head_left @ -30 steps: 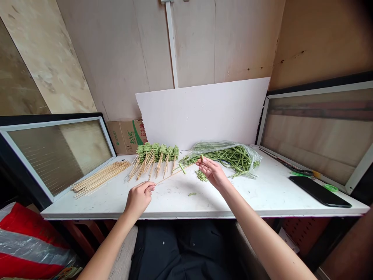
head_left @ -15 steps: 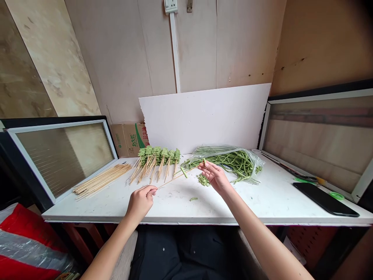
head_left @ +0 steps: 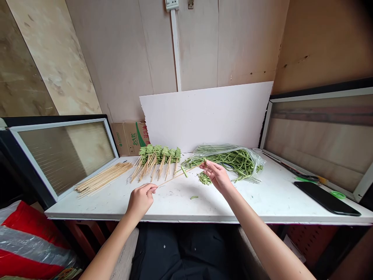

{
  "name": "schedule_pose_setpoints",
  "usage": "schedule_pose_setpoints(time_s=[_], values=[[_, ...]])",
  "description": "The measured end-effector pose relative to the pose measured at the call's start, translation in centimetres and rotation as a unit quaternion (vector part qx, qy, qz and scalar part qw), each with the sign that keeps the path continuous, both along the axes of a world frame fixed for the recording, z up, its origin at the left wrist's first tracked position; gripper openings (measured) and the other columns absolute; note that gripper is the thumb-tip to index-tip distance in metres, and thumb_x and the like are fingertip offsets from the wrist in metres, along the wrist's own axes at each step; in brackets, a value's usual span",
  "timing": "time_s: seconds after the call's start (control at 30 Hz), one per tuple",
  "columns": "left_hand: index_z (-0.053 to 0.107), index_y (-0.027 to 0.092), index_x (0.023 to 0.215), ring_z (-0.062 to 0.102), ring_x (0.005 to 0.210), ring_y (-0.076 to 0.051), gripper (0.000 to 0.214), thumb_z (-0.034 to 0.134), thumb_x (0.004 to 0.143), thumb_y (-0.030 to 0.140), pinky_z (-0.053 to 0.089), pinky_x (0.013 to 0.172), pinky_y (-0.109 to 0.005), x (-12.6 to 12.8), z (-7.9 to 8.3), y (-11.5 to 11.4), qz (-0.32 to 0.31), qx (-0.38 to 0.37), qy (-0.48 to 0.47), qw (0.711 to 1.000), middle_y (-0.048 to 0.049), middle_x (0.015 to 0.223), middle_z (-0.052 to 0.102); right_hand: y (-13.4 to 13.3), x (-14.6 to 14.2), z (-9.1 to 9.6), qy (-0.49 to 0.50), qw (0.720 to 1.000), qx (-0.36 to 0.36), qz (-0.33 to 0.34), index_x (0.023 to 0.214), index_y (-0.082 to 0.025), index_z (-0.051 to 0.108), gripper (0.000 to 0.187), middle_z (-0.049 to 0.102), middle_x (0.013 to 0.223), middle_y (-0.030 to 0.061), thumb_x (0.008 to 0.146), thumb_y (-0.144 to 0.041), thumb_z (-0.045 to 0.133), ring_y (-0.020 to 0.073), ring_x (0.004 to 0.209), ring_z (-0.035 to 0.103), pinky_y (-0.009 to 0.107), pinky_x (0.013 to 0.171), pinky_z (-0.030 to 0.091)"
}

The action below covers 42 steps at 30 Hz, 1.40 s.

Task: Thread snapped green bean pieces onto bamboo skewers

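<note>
My left hand (head_left: 141, 199) pinches the near end of a thin bamboo skewer (head_left: 171, 178) that slants up to the right over the white table (head_left: 262, 202). One green bean piece (head_left: 183, 171) sits threaded on it. My right hand (head_left: 218, 175) holds a short green bean piece (head_left: 205, 160) at the skewer's far tip. A small heap of cut bean pieces (head_left: 203, 178) lies just left of my right hand, and one loose piece (head_left: 194, 197) lies nearer to me.
A clear plastic bag of long green beans (head_left: 233, 158) lies behind my right hand. Finished bean skewers (head_left: 157, 159) and a pile of bare skewers (head_left: 101, 179) lie to the left. A black phone (head_left: 326, 198), scissors (head_left: 305, 179) and a cardboard box (head_left: 129, 138) are nearby.
The view has shifted slightly; both hands keep their grips, with the right hand still at the skewer's tip.
</note>
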<state>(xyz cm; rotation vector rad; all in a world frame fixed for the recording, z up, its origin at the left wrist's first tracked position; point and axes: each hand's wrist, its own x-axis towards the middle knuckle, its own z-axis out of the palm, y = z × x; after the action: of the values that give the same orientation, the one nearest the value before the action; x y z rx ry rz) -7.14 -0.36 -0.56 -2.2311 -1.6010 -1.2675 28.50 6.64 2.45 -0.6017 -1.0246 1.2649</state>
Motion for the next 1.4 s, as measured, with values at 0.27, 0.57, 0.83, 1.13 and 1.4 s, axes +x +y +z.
schedule_pose_setpoints(time_s=[0.27, 0.57, 0.83, 1.13, 1.4], values=[[0.079, 0.026, 0.091, 0.076, 0.079, -0.021, 0.034, 0.05, 0.086, 0.009, 0.056, 0.071, -0.028, 0.1, -0.2, -0.1, 0.014, 0.019, 0.016, 1.0, -0.0016, 0.085, 0.081, 0.1, 0.0, -0.1, -0.027, 0.999, 0.002, -0.044, 0.094, -0.024, 0.085, 0.037, 0.08, 0.097, 0.0088, 0.072, -0.052, 0.095, 0.0264, 0.099, 0.074, 0.033, 0.077, 0.057], [0.078, 0.026, 0.09, 0.077, 0.081, -0.021, 0.038, 0.049, 0.082, 0.004, 0.057, 0.072, -0.027, 0.5, -1.0, -0.2, 0.021, 0.044, 0.02, 0.999, -0.0016, 0.084, 0.08, 0.3, -0.4, -0.4, -0.054, 0.996, 0.009, -0.074, 0.092, -0.024, 0.084, 0.041, 0.081, 0.095, 0.0094, 0.071, -0.059, 0.093, 0.0277, 0.097, 0.074, 0.035, 0.074, 0.054], [0.079, 0.024, 0.094, 0.076, 0.079, -0.02, 0.045, 0.046, 0.078, -0.001, 0.055, 0.071, -0.026, -0.1, -0.8, -0.2, 0.007, 0.083, 0.049, 0.995, -0.002, 0.084, 0.08, -0.4, -1.1, -0.3, -0.074, 0.992, 0.01, -0.097, 0.092, -0.024, 0.085, 0.04, 0.08, 0.094, 0.0096, 0.074, -0.059, 0.09, 0.0267, 0.096, 0.073, 0.034, 0.074, 0.05], [0.076, 0.022, 0.092, 0.078, 0.078, -0.019, 0.048, 0.043, 0.074, -0.007, 0.056, 0.069, -0.024, 0.4, -1.0, -0.4, 0.008, 0.121, 0.077, 0.99, -0.001, 0.084, 0.08, -0.9, -1.9, -0.2, -0.059, 0.992, -0.006, -0.11, 0.089, -0.025, 0.085, 0.038, 0.079, 0.093, 0.0093, 0.072, -0.058, 0.091, 0.0275, 0.097, 0.072, 0.034, 0.071, 0.05], [0.074, 0.02, 0.097, 0.078, 0.077, -0.017, 0.046, 0.043, 0.078, -0.009, 0.057, 0.067, -0.023, 2.6, -0.7, -1.3, -0.033, 0.186, 0.06, 0.98, 0.0001, 0.082, 0.079, -2.8, -6.0, -1.2, -0.05, 0.998, 0.017, -0.031, 0.073, -0.021, 0.078, 0.037, 0.072, 0.084, 0.0063, 0.072, -0.055, 0.091, 0.0191, 0.079, 0.06, 0.032, 0.066, 0.047]])
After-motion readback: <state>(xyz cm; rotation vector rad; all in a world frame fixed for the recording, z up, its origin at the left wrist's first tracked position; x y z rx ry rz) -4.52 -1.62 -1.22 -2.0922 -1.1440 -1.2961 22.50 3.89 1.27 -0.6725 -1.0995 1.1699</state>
